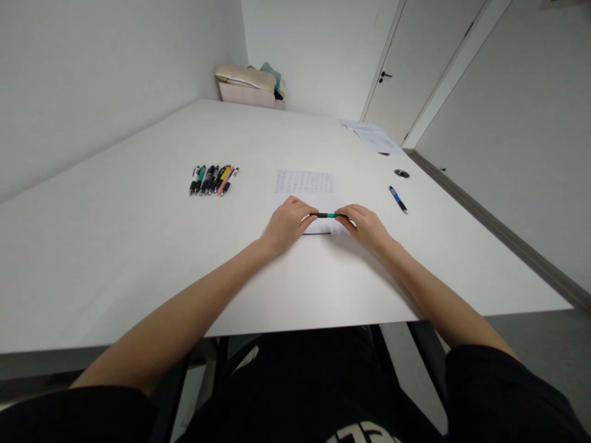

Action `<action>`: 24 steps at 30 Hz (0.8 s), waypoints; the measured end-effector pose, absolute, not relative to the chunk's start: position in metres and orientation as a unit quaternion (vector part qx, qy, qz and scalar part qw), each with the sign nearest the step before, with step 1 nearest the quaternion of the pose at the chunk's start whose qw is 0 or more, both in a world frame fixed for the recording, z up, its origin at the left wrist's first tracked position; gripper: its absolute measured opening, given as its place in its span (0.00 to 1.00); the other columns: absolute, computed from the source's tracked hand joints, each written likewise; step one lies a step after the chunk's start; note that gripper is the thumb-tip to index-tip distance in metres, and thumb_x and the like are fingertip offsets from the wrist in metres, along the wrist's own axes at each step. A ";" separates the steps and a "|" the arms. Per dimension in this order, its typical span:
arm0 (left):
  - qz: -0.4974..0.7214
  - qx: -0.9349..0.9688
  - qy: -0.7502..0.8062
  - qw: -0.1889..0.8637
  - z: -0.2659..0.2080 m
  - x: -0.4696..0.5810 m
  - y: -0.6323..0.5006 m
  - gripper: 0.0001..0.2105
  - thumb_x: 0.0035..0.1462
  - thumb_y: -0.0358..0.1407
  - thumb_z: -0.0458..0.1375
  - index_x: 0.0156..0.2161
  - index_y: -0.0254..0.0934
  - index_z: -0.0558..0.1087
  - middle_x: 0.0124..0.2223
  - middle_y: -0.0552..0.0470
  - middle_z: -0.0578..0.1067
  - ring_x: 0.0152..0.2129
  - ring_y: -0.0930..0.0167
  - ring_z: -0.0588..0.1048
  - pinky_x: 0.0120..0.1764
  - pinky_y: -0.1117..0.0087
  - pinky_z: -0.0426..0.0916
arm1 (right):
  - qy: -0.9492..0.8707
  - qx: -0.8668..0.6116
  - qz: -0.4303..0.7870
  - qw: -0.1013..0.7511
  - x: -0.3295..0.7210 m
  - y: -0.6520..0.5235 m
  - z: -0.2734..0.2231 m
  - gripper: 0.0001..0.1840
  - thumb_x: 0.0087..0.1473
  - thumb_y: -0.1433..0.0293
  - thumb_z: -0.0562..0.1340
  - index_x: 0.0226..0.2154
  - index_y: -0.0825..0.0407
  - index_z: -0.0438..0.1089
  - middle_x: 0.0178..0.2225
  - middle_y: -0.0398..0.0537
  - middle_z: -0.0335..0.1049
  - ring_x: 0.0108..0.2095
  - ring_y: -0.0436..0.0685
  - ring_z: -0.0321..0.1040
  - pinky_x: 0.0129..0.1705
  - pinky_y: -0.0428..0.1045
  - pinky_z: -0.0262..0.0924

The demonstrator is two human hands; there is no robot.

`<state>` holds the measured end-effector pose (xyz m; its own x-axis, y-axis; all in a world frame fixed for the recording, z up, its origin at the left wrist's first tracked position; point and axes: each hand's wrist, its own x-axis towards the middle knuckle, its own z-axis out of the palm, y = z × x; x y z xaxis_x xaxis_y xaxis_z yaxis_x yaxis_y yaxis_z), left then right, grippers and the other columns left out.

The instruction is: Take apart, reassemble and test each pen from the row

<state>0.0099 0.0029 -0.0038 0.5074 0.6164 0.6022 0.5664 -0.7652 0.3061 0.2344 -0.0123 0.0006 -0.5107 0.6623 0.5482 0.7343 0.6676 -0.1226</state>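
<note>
Between my two hands a green and black pen (329,215) is held level above a sheet of paper. My left hand (289,223) pinches its black end, and my right hand (364,226) pinches the other end; the fingers cover both tips. Rows of small writing fill the top part of the paper (305,182) below. A thin dark line (316,234), whose kind I cannot make out, lies across the lower part of the paper.
A row of several pens (213,180) lies on the white table (138,246) to the left. To the right lie a blue pen (398,200) and a round cable hole (401,174). More papers (372,135) rest at the far right edge. A pink box (247,94) stands behind the table.
</note>
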 end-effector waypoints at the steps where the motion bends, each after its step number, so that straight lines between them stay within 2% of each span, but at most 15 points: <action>1: 0.359 0.869 0.340 0.035 -0.004 0.010 0.002 0.09 0.59 0.34 0.52 0.40 0.36 0.73 0.37 0.49 0.76 0.37 0.68 0.68 0.43 0.65 0.63 | -0.867 -0.403 -0.062 0.286 0.234 -0.013 0.001 0.12 0.59 0.65 0.51 0.36 0.50 0.68 0.34 0.51 0.72 0.35 0.55 0.68 0.39 0.50 0.62; 18: 0.361 0.871 0.332 0.033 -0.005 0.015 0.000 0.08 0.59 0.34 0.52 0.40 0.35 0.73 0.37 0.49 0.76 0.36 0.68 0.68 0.42 0.65 0.64 | -0.872 -0.393 -0.077 0.282 0.230 -0.015 0.000 0.12 0.60 0.65 0.50 0.36 0.50 0.68 0.33 0.51 0.72 0.34 0.55 0.68 0.38 0.50 0.62; 24: 0.349 0.876 0.332 0.034 -0.004 0.015 -0.001 0.09 0.59 0.35 0.52 0.42 0.35 0.72 0.39 0.48 0.75 0.39 0.66 0.68 0.44 0.63 0.63 | -0.871 -0.396 -0.071 0.284 0.230 -0.014 0.000 0.12 0.60 0.65 0.50 0.36 0.51 0.68 0.34 0.51 0.72 0.34 0.55 0.67 0.38 0.50 0.62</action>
